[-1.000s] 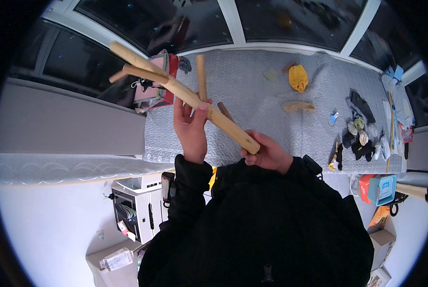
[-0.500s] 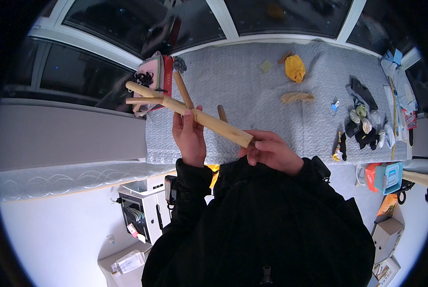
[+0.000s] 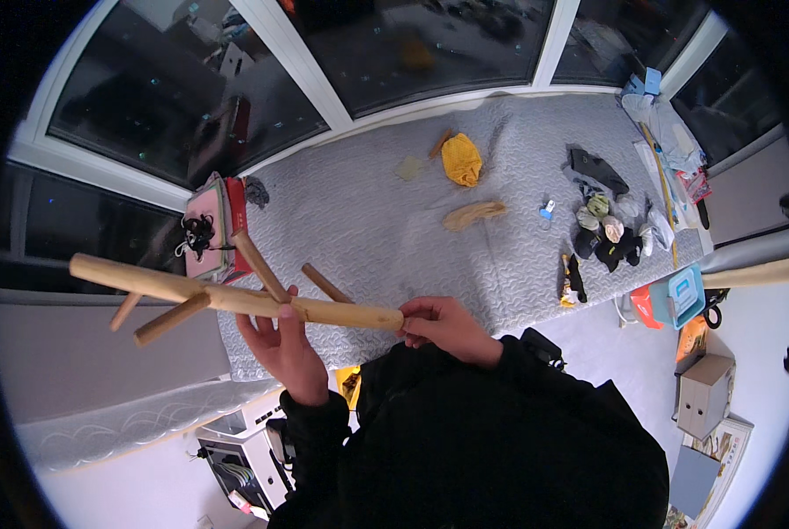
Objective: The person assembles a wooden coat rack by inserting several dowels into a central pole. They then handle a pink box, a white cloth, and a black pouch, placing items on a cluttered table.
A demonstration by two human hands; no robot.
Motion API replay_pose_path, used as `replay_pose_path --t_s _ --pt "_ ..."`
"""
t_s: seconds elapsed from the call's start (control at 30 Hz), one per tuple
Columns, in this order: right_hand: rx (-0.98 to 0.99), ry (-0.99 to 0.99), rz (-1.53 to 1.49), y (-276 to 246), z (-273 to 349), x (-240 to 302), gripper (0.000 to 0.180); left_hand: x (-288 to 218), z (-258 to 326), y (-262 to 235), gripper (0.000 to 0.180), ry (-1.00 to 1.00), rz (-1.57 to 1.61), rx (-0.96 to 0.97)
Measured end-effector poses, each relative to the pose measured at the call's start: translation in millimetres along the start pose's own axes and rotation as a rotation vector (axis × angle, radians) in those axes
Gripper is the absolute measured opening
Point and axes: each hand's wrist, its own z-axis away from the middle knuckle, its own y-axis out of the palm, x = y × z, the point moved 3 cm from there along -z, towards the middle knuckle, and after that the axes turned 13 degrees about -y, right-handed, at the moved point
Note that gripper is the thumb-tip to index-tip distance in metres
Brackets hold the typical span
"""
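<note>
Gripped two-handed: pegged wooden pole (image 3: 235, 301)

Right hand (image 3: 452, 331) closed on its right end; left hand (image 3: 293, 360) half-curled at its middle, holding. Pole is up in front of grey quilted cover (image 3: 377, 238); yellow bundle (image 3: 461, 160) farther back.

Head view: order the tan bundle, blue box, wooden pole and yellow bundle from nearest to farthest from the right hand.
1. Wooden pole, right end in the right hand
2. Tan bundle, ahead of the hand
3. Yellow bundle, beyond the tan one
4. Blue box, far right corner
</note>
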Motion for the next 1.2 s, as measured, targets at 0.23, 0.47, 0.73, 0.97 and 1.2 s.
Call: replay_pose_path --t_s 0.23,0.47,0.73,0.97,1.2 --pt "0.092 -0.047 0.065 -5.9 -12.7 -12.9 0.023 -2.4 -5.0 6.2 0.066 0.019 -0.101 -0.04" --pt "0.198 -0.022 0.189 -70.2 -83.8 -26.6 0.015 2.8 -32.2 -4.0 0.06 -0.172 -0.113 -0.122" --pt "0.003 -0.512 1.568 -251.2 -314.4 -42.5 0.021 45.5 -69.8 -68.2 0.065 -0.529 0.282 -0.028" --pt "-0.015 -0.284 1.364 -374.0 -421.0 -64.9 0.025 81.9 -83.3 -93.2 0.061 -0.592 0.036 0.017" --pt "-0.017 -0.294 1.39 -331.8 -396.9 -94.2 0.028 108.2 -119.1 -95.7 0.038 -0.586 -0.467 0.133"
